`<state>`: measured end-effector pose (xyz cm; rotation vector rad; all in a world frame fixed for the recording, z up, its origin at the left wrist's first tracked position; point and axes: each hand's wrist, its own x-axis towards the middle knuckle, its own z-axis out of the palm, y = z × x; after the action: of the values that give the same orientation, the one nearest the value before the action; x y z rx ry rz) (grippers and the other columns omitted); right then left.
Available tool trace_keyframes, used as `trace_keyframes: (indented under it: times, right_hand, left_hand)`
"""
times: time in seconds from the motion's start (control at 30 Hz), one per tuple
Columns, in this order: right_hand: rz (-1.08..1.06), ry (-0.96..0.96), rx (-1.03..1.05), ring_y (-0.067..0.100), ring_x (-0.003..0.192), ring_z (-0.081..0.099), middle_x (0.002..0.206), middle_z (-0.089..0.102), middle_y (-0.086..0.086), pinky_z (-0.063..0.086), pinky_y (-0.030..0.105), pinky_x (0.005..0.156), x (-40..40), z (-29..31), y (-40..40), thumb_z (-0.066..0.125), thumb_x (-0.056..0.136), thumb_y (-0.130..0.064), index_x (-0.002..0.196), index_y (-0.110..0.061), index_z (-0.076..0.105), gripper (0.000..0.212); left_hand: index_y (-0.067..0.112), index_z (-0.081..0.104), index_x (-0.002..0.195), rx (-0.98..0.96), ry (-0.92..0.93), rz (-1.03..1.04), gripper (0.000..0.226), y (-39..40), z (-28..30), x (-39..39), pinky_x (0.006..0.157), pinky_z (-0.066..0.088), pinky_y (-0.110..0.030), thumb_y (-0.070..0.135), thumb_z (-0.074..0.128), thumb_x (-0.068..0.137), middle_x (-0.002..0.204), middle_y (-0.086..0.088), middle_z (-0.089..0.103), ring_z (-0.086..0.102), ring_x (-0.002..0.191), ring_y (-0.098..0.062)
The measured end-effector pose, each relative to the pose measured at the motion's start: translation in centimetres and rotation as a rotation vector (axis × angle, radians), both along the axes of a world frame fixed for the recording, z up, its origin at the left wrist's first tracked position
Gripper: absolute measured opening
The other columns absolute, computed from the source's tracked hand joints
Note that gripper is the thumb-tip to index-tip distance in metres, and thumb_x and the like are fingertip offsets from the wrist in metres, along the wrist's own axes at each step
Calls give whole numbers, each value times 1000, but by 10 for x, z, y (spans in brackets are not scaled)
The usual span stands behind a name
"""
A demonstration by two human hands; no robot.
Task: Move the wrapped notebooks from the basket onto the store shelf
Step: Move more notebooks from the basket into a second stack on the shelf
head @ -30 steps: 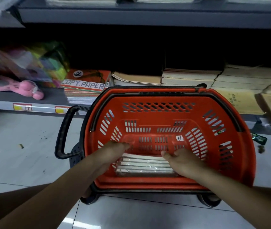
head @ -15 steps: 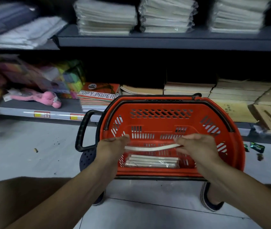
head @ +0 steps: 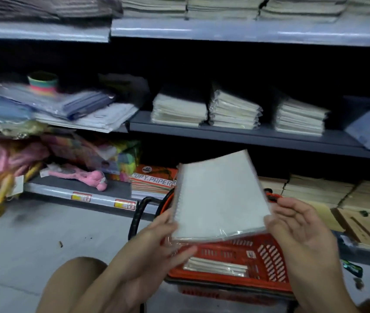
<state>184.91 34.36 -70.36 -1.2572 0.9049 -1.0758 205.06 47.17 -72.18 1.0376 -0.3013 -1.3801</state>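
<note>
One wrapped notebook (head: 221,195) is held above the basket (head: 267,251), gripped at its lower left corner by the left hand (head: 157,240) and at its lower right edge by the right hand (head: 301,227). More notebooks (head: 215,266) are seen lying in the basket. Stacks (head: 233,111) are already on the shelf (head: 247,134) above the basket. The task is judged partly done: this notebook and those below remain to be shelved.

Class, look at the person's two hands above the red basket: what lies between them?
In the head view, a plastic-wrapped notebook lies between the left hand and right hand, held tilted over the red basket.
</note>
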Motion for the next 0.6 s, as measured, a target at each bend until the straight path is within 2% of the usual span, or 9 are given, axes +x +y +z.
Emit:
trace_keyframes:
  times: [0.07, 0.13, 0.2, 0.27, 0.33, 0.4, 0.43, 0.53, 0.6]
  right_hand:
    - [70, -58, 30, 3, 79, 71, 89, 73, -7, 56, 13, 68, 10, 2, 1, 64, 88, 10, 108, -23, 66, 39]
    - [160, -97, 127, 10, 84, 75, 96, 76, -5, 59, 22, 66, 22, 4, -1, 61, 92, 5, 113, -24, 68, 37]
    - [270, -92, 201, 23, 85, 77, 102, 79, 5, 59, 30, 68, 35, 8, -5, 56, 96, 3, 120, -18, 67, 34]
    - [343, -87, 219, 33, 72, 74, 100, 78, 17, 60, 35, 59, 45, 11, -10, 53, 96, 4, 123, -13, 66, 34]
    - [372, -101, 227, 36, 60, 69, 97, 76, 24, 59, 36, 49, 55, 10, -14, 53, 95, 6, 126, -14, 64, 38]
    - [374, -117, 223, 37, 55, 67, 95, 75, 29, 59, 36, 47, 63, 6, -18, 54, 93, 9, 124, -16, 65, 41]
    - [376, -123, 213, 38, 54, 67, 92, 74, 31, 59, 36, 46, 67, 5, -18, 56, 92, 10, 122, -17, 66, 41]
    - [376, -147, 190, 39, 53, 66, 86, 72, 35, 58, 35, 45, 80, -2, -23, 57, 90, 10, 115, -17, 69, 39]
    - [359, -168, 189, 39, 52, 64, 87, 72, 35, 57, 34, 44, 90, -6, -30, 56, 91, 11, 115, -15, 70, 38]
  left_hand:
    - [23, 54, 140, -127, -25, 92, 42, 0, 6, 6, 105, 50, -44, 6, 43, 103, 135, -6, 66, 64, 122, -32]
    - [22, 52, 142, -212, -75, 159, 44, 0, 10, 14, 96, 56, -41, 6, 45, 102, 135, -7, 66, 65, 120, -33]
    - [25, 51, 142, -267, -106, 214, 46, 1, 13, 24, 90, 59, -41, 8, 47, 99, 135, -7, 65, 66, 119, -32]
    - [26, 49, 143, -296, -102, 237, 48, 0, 9, 35, 90, 58, -43, 8, 47, 98, 138, -7, 63, 63, 123, -32]
    - [26, 50, 144, -277, -111, 286, 48, -2, 3, 45, 87, 60, -38, 9, 45, 99, 141, -4, 61, 62, 124, -28]
    - [28, 50, 144, -264, -150, 316, 45, -4, 0, 51, 83, 59, -27, 20, 47, 100, 140, 4, 62, 64, 122, -16]
    - [31, 51, 143, -268, -178, 336, 46, -6, -3, 54, 83, 59, -27, 24, 50, 97, 138, 6, 63, 65, 120, -14]
    - [29, 60, 134, -299, -229, 356, 51, -11, -4, 64, 78, 62, -46, 11, 56, 86, 128, 4, 70, 71, 111, -25]
    - [29, 61, 132, -273, -259, 399, 51, -19, 1, 72, 76, 62, -49, 10, 56, 85, 124, 3, 73, 72, 108, -25]
